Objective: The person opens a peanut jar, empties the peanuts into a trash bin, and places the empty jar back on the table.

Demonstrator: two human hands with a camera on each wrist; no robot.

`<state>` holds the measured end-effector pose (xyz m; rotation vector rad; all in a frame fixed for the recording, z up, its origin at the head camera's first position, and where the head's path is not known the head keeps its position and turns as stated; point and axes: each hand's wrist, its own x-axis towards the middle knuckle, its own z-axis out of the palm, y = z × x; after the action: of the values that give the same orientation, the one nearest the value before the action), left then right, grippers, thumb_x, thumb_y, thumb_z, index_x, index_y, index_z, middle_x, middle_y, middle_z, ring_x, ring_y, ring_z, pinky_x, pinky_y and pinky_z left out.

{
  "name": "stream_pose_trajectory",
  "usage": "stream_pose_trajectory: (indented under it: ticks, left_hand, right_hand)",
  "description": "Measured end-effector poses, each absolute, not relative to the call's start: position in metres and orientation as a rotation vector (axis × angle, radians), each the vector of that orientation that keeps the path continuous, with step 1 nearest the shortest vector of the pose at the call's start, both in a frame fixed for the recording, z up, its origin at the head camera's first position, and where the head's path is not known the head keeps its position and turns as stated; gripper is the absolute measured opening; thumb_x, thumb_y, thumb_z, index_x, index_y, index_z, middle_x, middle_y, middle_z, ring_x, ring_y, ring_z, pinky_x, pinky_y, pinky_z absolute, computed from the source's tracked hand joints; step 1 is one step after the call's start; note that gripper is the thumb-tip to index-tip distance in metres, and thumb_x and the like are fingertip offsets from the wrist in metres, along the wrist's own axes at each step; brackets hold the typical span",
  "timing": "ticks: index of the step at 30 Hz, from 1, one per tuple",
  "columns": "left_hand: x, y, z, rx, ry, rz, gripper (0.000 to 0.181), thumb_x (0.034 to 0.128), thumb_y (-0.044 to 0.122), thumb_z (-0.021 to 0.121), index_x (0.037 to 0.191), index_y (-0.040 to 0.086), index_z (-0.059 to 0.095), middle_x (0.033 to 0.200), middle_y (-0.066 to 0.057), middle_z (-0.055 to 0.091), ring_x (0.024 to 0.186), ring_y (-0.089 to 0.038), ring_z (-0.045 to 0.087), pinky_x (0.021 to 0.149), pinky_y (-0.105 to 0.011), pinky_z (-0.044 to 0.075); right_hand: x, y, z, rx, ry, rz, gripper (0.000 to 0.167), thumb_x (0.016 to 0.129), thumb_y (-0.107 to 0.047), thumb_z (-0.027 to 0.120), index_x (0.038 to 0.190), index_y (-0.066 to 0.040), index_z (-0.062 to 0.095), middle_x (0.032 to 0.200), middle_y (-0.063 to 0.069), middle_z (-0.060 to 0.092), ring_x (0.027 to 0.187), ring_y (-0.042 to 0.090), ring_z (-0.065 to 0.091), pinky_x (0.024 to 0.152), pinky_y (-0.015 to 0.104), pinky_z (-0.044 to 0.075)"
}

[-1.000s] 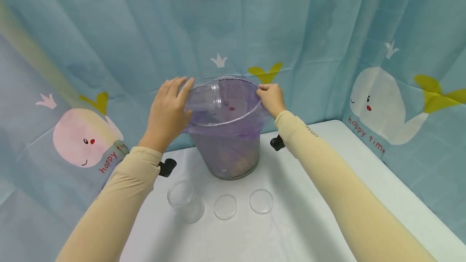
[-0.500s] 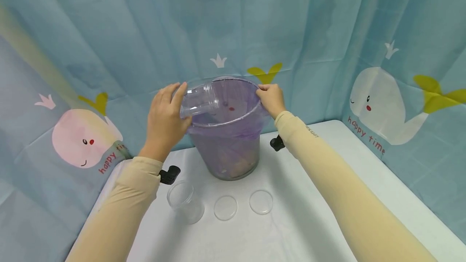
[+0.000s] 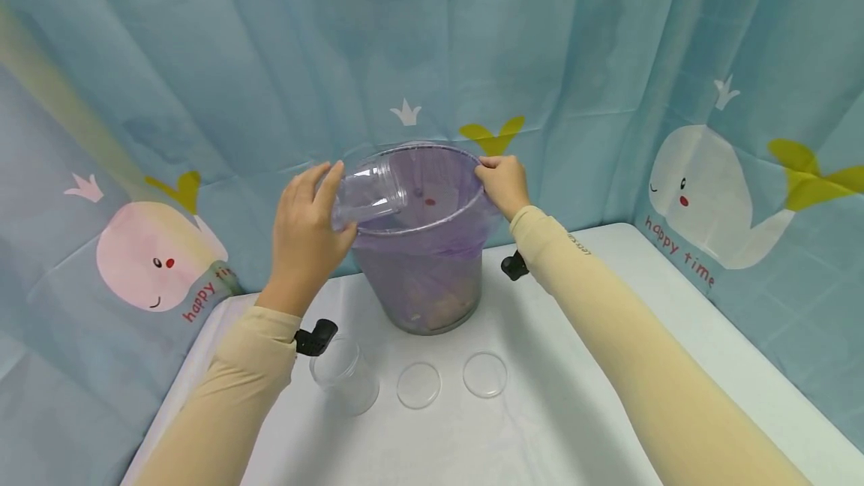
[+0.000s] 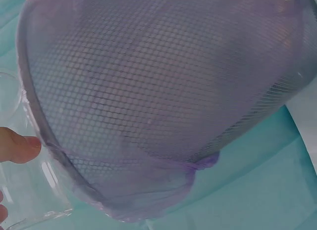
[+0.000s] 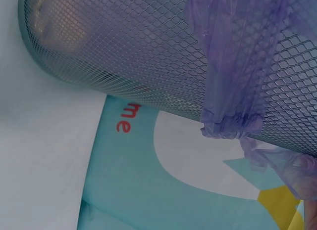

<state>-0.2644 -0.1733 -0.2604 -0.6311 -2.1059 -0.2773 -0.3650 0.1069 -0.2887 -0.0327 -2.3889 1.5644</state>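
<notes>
My left hand point(image 3: 304, 235) grips a clear plastic jar point(image 3: 367, 193) lying on its side, its mouth over the opening of a mesh trash bin point(image 3: 425, 295). The jar's wall and the thumb also show at the edge of the left wrist view. A thin purple bag point(image 3: 448, 244) lines the bin and folds down over its rim. On the far side, my right hand point(image 3: 502, 182) pinches the bin's rim together with the bag. In the right wrist view, the bag point(image 5: 233, 91) hangs in a gathered fold outside the mesh. Nothing is visible inside the held jar.
A second clear jar point(image 3: 354, 388) stands on the white table point(image 3: 432, 448) at front left. Two round clear lids lie to its right, a left lid point(image 3: 418, 385) and a right lid point(image 3: 484, 375). A blue printed curtain point(image 3: 324, 43) encloses the table behind and at the sides.
My left hand has come down and slightly left, and the jar has turned a little, its base end now lower. My right hand has stayed on the rim.
</notes>
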Motion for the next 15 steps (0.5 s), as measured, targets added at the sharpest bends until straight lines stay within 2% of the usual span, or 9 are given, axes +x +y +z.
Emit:
stream_pose_trajectory:
  ticks: [9,15]
  left_hand:
    - [-0.251,-0.174,-0.266,-0.638,-2.077,-0.264,0.071,0.07,-0.003,0.081,0.136,-0.001,0.053,0.132,-0.027,0.056,0.12,-0.047,0.054,0.109,-0.055,0.044]
    - [-0.243,-0.173,-0.267,-0.647,-2.068,-0.271,0.073,0.0697,-0.003,0.082,0.136,-0.001,0.052,0.133,-0.027,0.056,0.12,-0.047,0.053,0.108,-0.056,0.044]
  right_hand:
    - [-0.366,0.107,-0.29,-0.044,-2.387,1.576,0.037,0.096,-0.015,0.055,0.13,-0.005,0.065,0.138,0.014,0.061,0.097,0.022,0.056,0.078,0.026,0.045]
    - [-0.365,0.108,-0.289,-0.033,-2.382,1.579,0.037,0.096,-0.015,0.055,0.13,-0.004,0.064,0.139,0.015,0.061,0.107,0.022,0.058,0.085,0.03,0.049]
